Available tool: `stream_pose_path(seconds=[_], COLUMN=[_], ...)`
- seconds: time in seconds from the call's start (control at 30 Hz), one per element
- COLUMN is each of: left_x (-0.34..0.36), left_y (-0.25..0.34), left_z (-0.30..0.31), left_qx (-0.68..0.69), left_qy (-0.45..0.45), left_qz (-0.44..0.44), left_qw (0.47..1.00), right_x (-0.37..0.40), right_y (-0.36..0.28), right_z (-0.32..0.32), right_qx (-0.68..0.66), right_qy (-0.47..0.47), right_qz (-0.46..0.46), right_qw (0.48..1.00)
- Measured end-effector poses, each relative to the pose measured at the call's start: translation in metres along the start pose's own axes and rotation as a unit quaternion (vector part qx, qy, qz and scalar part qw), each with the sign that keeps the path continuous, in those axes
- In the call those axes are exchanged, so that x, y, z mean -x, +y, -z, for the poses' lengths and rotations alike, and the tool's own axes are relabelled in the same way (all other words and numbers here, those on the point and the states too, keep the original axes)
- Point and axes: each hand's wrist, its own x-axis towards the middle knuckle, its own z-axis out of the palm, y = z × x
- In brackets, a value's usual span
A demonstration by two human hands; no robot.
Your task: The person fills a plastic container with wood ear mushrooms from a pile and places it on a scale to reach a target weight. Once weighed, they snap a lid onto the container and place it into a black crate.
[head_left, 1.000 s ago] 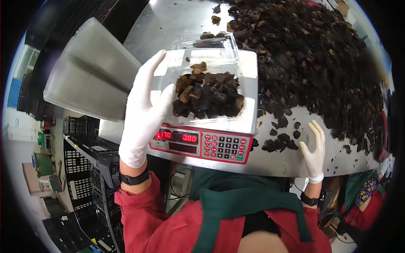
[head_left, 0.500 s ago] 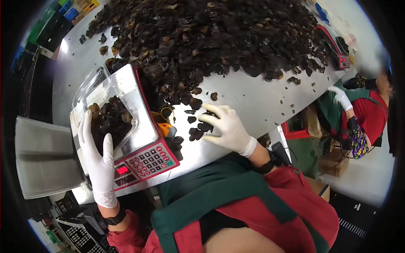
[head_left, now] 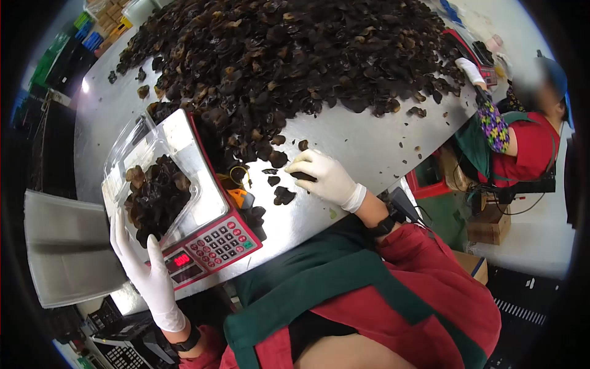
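Observation:
My gloved left hand is open, thumb apart from the stretched fingers, beside the near left edge of a clear plastic tray. A heap of black wood ear mushrooms lies in the tray, which rests on a red-framed digital scale with a lit red display. My gloved right hand is over the steel table, its fingers curled around a dark piece of wood ear mushroom. Loose pieces lie just left of it.
A large mound of wood ear mushrooms covers the far part of the table. An orange tool lies beside the scale. Stacked clear trays stand at the left. On the right, a co-worker reaches toward a second scale.
My right hand's fingers have closed around a mushroom piece. My left hand has drawn down, away from the tray's contents. The co-worker's gloved hand has moved up toward the second scale.

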Motion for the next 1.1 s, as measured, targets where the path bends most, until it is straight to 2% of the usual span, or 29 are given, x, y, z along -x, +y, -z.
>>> stream_pose_path(seconds=[0.03, 0.1, 0.13, 0.17, 0.23, 0.3, 0.37, 0.4, 0.43, 0.5, 0.53, 0.57, 0.63, 0.7, 0.77, 0.83, 0.9, 0.93, 0.97, 1.03, 1.1], left_x=[0.001, 0.004, 0.006, 0.008, 0.013, 0.015, 0.016, 0.015, 0.014, 0.011, 0.010, 0.007, 0.004, 0.004, 0.005, 0.008, 0.006, 0.007, 0.008, 0.007, 0.005], left_y=[0.000, -0.001, 0.001, 0.001, -0.004, -0.004, -0.003, -0.001, 0.001, 0.001, 0.003, 0.002, -0.009, -0.019, -0.021, -0.024, -0.012, -0.014, -0.016, -0.016, -0.020], left_z=[0.002, 0.006, 0.007, 0.008, 0.009, 0.007, 0.006, 0.006, 0.006, 0.010, 0.012, 0.016, 0.021, 0.022, 0.018, 0.013, 0.005, 0.003, 0.003, 0.008, 0.015], left_qx=[-0.020, -0.030, -0.034, -0.038, -0.026, -0.007, -0.006, -0.004, -0.003, -0.017, -0.023, -0.010, 0.029, 0.019, 0.034, -0.025, 0.062, 0.048, 0.034, 0.027, 0.003], left_qy=[0.000, -0.003, 0.001, 0.005, 0.009, 0.020, 0.023, 0.024, 0.024, 0.032, 0.049, 0.053, 0.072, 0.080, 0.077, 0.051, 0.054, 0.054, 0.052, 0.051, 0.056], left_qz=[-0.004, -0.007, 0.005, 0.017, 0.013, 0.040, 0.036, 0.024, 0.012, -0.009, -0.008, 0.009, 0.039, 0.056, 0.061, 0.041, 0.068, 0.057, 0.047, 0.046, 0.051], left_qw=[1.000, 1.000, 0.999, 0.999, 1.000, 0.999, 0.999, 0.999, 1.000, 0.999, 0.999, 0.998, 0.996, 0.995, 0.995, 0.998, 0.994, 0.996, 0.997, 0.997, 0.997], right_x=[-0.002, -0.005, -0.006, -0.007, -0.010, -0.011, -0.011, -0.012, -0.012, -0.018, -0.026, -0.034, -0.064, -0.099, -0.130, -0.159, -0.182, -0.187, -0.188, -0.183, -0.183], right_y=[-0.001, -0.007, -0.014, -0.024, -0.038, -0.039, -0.040, -0.038, -0.040, -0.046, -0.056, -0.054, -0.083, -0.116, -0.145, -0.172, -0.181, -0.183, -0.183, -0.180, -0.177], right_z=[0.003, 0.010, 0.016, 0.022, 0.033, 0.035, 0.032, 0.028, 0.029, 0.031, 0.033, 0.025, 0.031, 0.029, 0.012, -0.011, -0.042, -0.060, -0.069, -0.078, -0.074], right_qx=[0.005, -0.134, -0.218, -0.214, -0.428, -0.437, -0.489, -0.466, -0.466, -0.383, -0.398, -0.390, -0.449, -0.416, -0.347, -0.327, -0.185, -0.158, -0.062, 0.032, -0.015], right_qy=[0.005, 0.011, -0.014, -0.009, -0.045, -0.043, -0.040, -0.030, -0.032, -0.053, -0.060, -0.050, -0.073, -0.073, -0.050, -0.029, 0.014, -0.017, -0.036, -0.098, -0.068], right_qz=[-0.002, -0.043, -0.106, -0.106, -0.237, -0.227, -0.179, -0.142, -0.139, -0.131, -0.165, -0.130, -0.149, -0.085, 0.048, 0.162, 0.287, 0.312, 0.334, 0.330, 0.335], right_qw=[1.000, 0.990, 0.970, 0.971, 0.871, 0.869, 0.853, 0.873, 0.873, 0.913, 0.900, 0.910, 0.878, 0.902, 0.935, 0.931, 0.940, 0.937, 0.940, 0.938, 0.940])
